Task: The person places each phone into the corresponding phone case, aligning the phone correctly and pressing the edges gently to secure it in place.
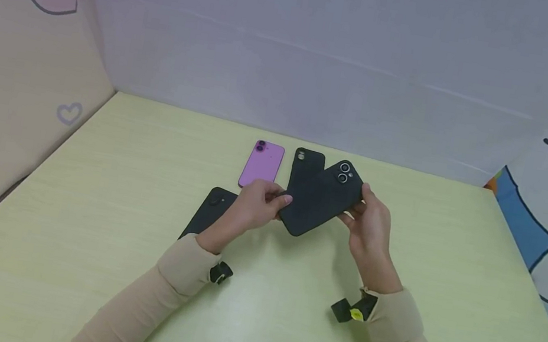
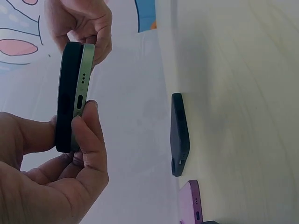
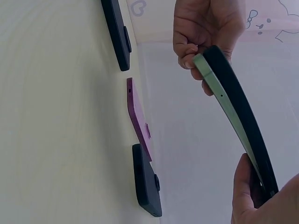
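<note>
In the head view, a black phone case (image 1: 320,202) is held up tilted over the table, with two camera lenses showing at its upper right corner. Against its inner side lies a pale green phone (image 2: 85,79), seen edge-on in both wrist views. A gap runs between case and phone, and the case bows away in the right wrist view. My left hand (image 1: 259,204) pinches the lower left end, thumb on the case and fingers on the phone side. At the camera end, my right hand (image 1: 372,225) grips the opposite edge between thumb and fingers.
Behind the held pair lies a black case (image 1: 307,164) with a pale camera opening. A purple phone (image 1: 262,164) lies to its left. Another black-backed phone or case (image 1: 207,211) is partly covered by my left forearm. A pale wall (image 1: 289,77) stands behind the table (image 1: 116,182).
</note>
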The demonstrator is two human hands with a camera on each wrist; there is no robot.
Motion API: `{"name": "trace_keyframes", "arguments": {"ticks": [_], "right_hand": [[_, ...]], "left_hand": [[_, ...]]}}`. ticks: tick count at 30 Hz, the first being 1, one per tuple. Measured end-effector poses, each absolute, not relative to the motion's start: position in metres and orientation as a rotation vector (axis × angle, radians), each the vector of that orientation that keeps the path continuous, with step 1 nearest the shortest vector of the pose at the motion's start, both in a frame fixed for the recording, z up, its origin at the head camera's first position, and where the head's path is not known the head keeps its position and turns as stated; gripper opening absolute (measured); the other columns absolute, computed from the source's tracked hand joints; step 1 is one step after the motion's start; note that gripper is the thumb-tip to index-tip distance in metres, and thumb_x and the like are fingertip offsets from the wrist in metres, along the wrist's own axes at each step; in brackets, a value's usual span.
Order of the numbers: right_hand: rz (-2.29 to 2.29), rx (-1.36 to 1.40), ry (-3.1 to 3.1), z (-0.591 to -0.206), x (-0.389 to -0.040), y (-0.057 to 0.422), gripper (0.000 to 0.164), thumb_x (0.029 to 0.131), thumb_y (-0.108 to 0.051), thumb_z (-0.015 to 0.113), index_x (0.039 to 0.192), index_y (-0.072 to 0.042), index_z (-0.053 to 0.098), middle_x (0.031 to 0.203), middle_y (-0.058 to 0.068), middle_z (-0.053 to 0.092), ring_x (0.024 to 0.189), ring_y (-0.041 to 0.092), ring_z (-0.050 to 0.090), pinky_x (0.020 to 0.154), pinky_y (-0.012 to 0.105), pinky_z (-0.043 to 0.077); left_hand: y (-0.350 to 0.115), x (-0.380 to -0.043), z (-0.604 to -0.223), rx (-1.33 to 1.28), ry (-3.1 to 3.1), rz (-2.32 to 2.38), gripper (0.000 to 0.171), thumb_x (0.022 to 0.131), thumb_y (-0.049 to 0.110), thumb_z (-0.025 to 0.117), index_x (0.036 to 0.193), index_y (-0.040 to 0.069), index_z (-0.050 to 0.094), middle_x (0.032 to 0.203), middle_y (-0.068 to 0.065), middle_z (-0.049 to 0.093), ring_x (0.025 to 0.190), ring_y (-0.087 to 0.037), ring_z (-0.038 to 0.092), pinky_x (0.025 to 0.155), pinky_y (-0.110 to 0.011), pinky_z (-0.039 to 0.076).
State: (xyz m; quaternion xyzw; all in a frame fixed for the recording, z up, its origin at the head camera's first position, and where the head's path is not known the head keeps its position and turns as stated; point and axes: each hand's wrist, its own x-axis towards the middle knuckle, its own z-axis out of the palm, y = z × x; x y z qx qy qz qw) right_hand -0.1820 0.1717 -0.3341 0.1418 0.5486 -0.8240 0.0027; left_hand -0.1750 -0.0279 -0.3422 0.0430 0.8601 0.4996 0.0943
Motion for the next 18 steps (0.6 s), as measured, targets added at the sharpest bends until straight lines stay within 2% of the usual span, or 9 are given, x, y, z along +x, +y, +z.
{"name": "trace_keyframes", "arguments": {"ticks": [9,13,18], "right_hand": [[-2.550,0.440,1.753,-0.3349,-0.1822,0.1716,0.025,0.095,-0.030,0.044,0.099,-0.009,0.057,0.072,-0.002,0.060,0.070,0.010,0.061,0.068,0.026,0.053],[-2.560,0.436,1.717,-0.3344,-0.1821,0.1723,0.026,0.095,-0.031,0.043,0.104,-0.009,0.055,0.074,-0.002,0.061,0.071,0.010,0.062,0.069,0.027,0.053],[-2.587,0.433,1.656,-0.3330,-0.1821,0.1730,0.028,0.095,-0.032,0.045,0.108,-0.009,0.053,0.075,-0.003,0.060,0.071,0.010,0.061,0.071,0.028,0.053]], "left_hand": [[-0.0301,-0.1753,-0.3424,0.156,2.563,1.537,0.018,0.090,0.021,0.057,0.095,0.007,0.066,0.072,-0.007,0.066,0.067,-0.021,0.062,0.055,-0.022,0.040],[-0.0308,-0.1769,-0.3426,0.144,2.518,1.546,0.021,0.090,0.023,0.057,0.100,0.006,0.065,0.080,-0.007,0.068,0.072,-0.024,0.064,0.060,-0.022,0.042],[-0.0350,-0.1782,-0.3410,0.152,2.418,1.585,0.023,0.090,0.027,0.057,0.101,0.008,0.064,0.086,-0.006,0.069,0.072,-0.016,0.062,0.069,-0.027,0.046]]}}
